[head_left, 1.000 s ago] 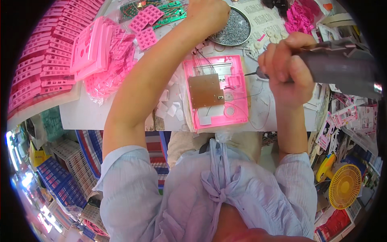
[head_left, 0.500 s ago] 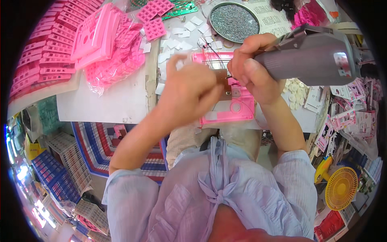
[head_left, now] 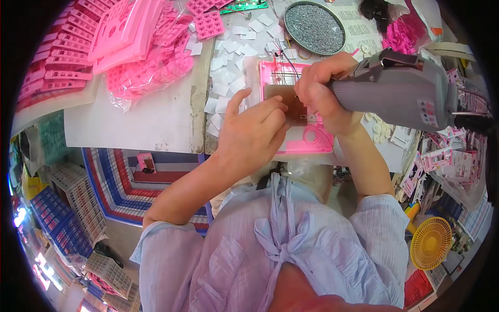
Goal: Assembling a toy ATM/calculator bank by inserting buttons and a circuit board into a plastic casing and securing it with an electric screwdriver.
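A brown circuit board (head_left: 291, 99) lies over a pink plastic casing (head_left: 299, 147) in front of me, with thin wires at its far end. My left hand (head_left: 254, 124) is over the board's left side. Its thumb and forefinger are drawn together at the board and its little finger sticks out; whatever they pinch, if anything, is too small to make out. My right hand (head_left: 330, 96) is wrapped round the front end of a grey electric screwdriver (head_left: 392, 93), held nearly level with its body pointing right. Its tip is hidden behind my fingers.
A round tray (head_left: 287, 27) of small screws stands beyond the casing. White square pieces (head_left: 223, 78) are scattered to the left. Bagged pink parts (head_left: 150, 78) and stacked pink panels (head_left: 125, 31) fill the far left. Off-white round pieces (head_left: 377, 127) lie right; a yellow fan (head_left: 431, 243) stands below.
My left hand has come down to the brown board and slowed from a blur. The screwdriver's back end has swung slightly nearer. The whole view has shifted a little.
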Demonstrator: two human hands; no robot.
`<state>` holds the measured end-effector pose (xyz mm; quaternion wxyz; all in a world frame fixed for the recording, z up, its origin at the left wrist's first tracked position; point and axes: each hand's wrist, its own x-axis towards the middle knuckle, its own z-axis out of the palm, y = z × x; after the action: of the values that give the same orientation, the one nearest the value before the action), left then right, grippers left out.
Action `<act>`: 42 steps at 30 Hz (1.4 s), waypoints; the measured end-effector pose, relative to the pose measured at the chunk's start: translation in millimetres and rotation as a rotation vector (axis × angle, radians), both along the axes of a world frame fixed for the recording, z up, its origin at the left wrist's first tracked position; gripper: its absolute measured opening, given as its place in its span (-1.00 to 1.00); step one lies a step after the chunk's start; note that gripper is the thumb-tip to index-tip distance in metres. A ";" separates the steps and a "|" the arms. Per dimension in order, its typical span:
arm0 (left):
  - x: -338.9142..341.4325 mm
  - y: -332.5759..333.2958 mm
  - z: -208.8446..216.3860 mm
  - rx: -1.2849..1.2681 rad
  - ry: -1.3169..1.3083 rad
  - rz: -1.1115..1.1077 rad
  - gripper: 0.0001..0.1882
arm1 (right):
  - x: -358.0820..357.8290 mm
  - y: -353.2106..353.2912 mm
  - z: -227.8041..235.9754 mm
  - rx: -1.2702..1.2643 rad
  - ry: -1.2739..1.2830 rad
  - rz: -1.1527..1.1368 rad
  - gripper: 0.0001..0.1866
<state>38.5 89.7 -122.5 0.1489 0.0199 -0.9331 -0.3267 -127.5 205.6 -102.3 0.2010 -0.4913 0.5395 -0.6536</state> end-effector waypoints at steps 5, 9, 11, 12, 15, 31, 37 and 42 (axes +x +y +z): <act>1.1 -3.2 -3.0 0.017 0.053 0.018 -0.91 | 0.3 -5.0 16.1 -0.174 -0.268 0.114 -0.72; -10.0 -4.8 0.3 0.103 0.121 0.057 -0.93 | 11.6 1.7 48.3 -0.262 -0.335 0.207 -0.62; -14.9 -3.6 5.7 0.178 0.145 0.059 -0.92 | 10.9 2.4 50.2 -0.243 -0.279 0.222 -0.62; -16.6 -4.4 5.9 0.176 0.144 0.045 -0.91 | 10.5 2.9 51.5 -0.236 -0.248 0.227 -0.62; -21.2 -5.9 3.3 0.164 0.154 0.012 -0.88 | 9.9 5.3 48.6 -0.251 -0.267 0.220 -0.63; -212.0 -53.1 -12.5 -0.585 -0.079 0.100 -0.79 | 23.9 12.3 17.2 -0.212 -0.425 0.172 -0.69; -218.9 -54.2 -12.3 -0.583 -0.127 0.057 -0.76 | 34.9 10.1 11.8 -0.118 -0.347 0.128 -0.69; -232.1 -57.2 -18.1 -0.634 -0.086 -0.004 -0.75 | 40.0 8.5 9.6 -0.078 -0.325 0.115 -0.72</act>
<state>-193.5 32.5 -140.6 0.1073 -0.0153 -0.9939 -0.0188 -87.5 214.1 -92.7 0.3035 -0.4166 0.4452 -0.7322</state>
